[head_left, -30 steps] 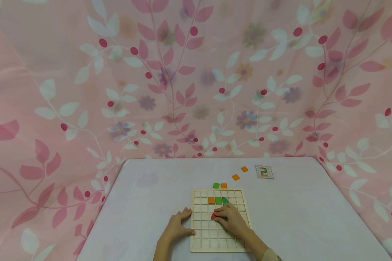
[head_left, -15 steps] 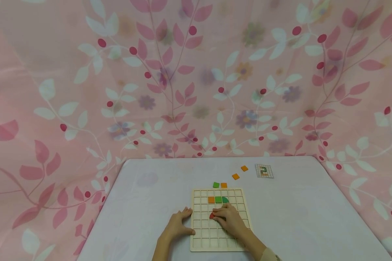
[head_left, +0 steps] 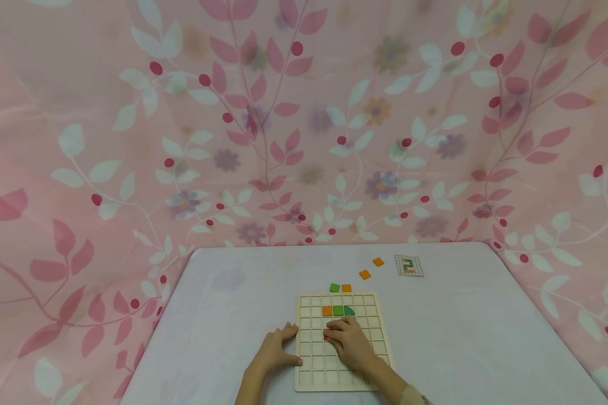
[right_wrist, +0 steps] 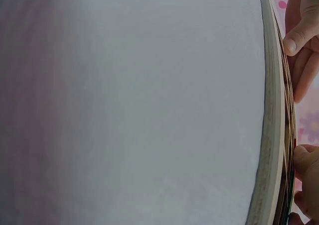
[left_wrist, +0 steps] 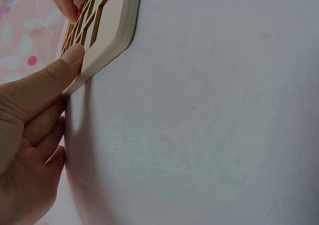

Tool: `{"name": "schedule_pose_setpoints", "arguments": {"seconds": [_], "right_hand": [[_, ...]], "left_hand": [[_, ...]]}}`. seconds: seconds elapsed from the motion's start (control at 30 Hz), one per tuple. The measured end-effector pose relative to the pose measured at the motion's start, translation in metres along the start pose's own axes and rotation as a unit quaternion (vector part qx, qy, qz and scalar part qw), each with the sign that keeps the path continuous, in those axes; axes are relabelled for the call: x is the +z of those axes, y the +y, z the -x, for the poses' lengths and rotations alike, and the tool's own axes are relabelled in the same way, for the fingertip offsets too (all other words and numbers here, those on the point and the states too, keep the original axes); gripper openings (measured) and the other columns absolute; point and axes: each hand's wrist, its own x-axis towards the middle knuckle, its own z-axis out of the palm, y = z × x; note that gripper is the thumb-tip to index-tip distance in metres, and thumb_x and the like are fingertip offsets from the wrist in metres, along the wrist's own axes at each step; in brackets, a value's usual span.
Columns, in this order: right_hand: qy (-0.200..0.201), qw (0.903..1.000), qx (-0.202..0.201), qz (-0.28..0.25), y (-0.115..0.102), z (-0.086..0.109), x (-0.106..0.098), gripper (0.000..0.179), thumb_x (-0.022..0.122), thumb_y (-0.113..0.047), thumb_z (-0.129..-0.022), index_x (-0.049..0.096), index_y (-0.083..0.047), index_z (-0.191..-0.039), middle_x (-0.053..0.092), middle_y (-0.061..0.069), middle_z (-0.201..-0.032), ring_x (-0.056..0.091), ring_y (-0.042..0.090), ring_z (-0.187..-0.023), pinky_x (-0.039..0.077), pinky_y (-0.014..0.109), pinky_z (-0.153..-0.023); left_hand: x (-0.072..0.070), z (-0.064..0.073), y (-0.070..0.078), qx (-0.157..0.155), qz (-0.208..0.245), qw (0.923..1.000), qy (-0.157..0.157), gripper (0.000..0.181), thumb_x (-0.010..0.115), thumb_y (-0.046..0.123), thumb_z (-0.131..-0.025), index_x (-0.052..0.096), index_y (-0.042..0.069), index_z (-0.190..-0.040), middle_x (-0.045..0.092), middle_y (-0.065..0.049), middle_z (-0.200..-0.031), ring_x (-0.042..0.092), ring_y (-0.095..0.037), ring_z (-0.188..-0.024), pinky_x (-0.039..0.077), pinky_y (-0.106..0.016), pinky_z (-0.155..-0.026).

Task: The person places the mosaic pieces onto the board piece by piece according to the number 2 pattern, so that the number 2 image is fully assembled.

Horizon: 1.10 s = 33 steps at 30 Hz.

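A pale wooden grid board (head_left: 338, 378) lies on the white table. My left hand (head_left: 273, 350) rests at its left side with the fingers spread. In the left wrist view the thumb (left_wrist: 73, 55) lies straight on the board's rim. Over the middle cells, my right hand (head_left: 354, 346) pinches a red quarter-round tile (head_left: 326, 336) between thumb and fingers, which hide most of it. An orange square tile (head_left: 326, 310), a green square tile (head_left: 338, 310) and a teal quarter-round tile (head_left: 349, 310) sit side by side in an upper row of the board.
Just behind the board lie a green tile (head_left: 335, 288) and an orange tile (head_left: 347, 288). Two more orange tiles, one nearer (head_left: 365, 274) and one farther (head_left: 378, 262), lead toward a small gridded pattern card (head_left: 408, 265). Flowered pink cloth (head_left: 304, 174) hangs behind the table.
My right hand has slid slightly left over the board with the red tile, whose visible part has shrunk under the fingers. The left hand stays in place.
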Motion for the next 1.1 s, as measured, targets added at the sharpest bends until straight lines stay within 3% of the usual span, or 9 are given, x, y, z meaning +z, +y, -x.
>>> {"name": "schedule_pose_setpoints", "arguments": {"seconds": [0.17, 0.57, 0.8, 0.97, 1.1], "right_hand": [[-0.009, 0.9998, 0.012, -0.013, 0.001, 0.001, -0.001, 0.014, 0.073, -0.016, -0.079, 0.076, -0.013, -0.093, 0.065, -0.002, -0.096, 0.052, 0.016, -0.090, 0.048, 0.036, -0.077], [-0.029, 0.9955, 0.055, -0.071, 0.003, 0.000, -0.013, 0.014, 0.075, -0.011, -0.077, 0.076, -0.009, -0.090, 0.070, -0.002, -0.094, 0.055, 0.015, -0.088, 0.049, 0.033, -0.076], [-0.034, 0.9991, 0.017, -0.020, 0.001, 0.002, -0.006, 0.022, 0.072, -0.013, -0.080, 0.074, -0.011, -0.102, 0.062, -0.004, -0.095, 0.051, 0.013, -0.086, 0.046, 0.033, -0.072], [-0.048, 0.9983, 0.032, -0.005, -0.003, 0.000, -0.007, 0.020, 0.070, -0.016, -0.082, 0.074, -0.011, -0.101, 0.060, -0.006, -0.094, 0.049, 0.012, -0.086, 0.046, 0.033, -0.073], [-0.045, 0.9979, 0.040, -0.023, -0.003, -0.001, -0.008, 0.018, 0.071, -0.016, -0.082, 0.075, -0.011, -0.099, 0.062, -0.004, -0.095, 0.049, 0.012, -0.086, 0.046, 0.034, -0.073]], "left_hand": [[0.001, 0.001, 0.001, -0.003, 0.008, 1.0000, -0.003, 0.083, 0.088, 0.017, -0.057, 0.052, -0.004, -0.129, 0.042, -0.028, -0.137, 0.027, -0.063, -0.123, 0.022, -0.069, -0.102], [0.000, 0.003, 0.004, 0.002, 0.005, 1.0000, -0.004, 0.082, 0.087, 0.014, -0.057, 0.052, -0.006, -0.128, 0.043, -0.029, -0.136, 0.029, -0.063, -0.123, 0.023, -0.068, -0.102], [0.000, 0.002, 0.003, 0.002, 0.003, 1.0000, -0.003, 0.082, 0.088, 0.014, -0.057, 0.053, -0.006, -0.128, 0.043, -0.029, -0.136, 0.029, -0.063, -0.122, 0.024, -0.068, -0.102], [0.000, 0.002, 0.003, 0.003, 0.001, 1.0000, -0.002, 0.082, 0.087, 0.015, -0.057, 0.053, -0.005, -0.128, 0.043, -0.029, -0.136, 0.029, -0.064, -0.122, 0.023, -0.069, -0.102], [0.000, 0.002, 0.003, 0.005, 0.002, 1.0000, -0.001, 0.082, 0.087, 0.015, -0.057, 0.053, -0.005, -0.128, 0.043, -0.029, -0.136, 0.029, -0.064, -0.122, 0.022, -0.070, -0.101]]}}
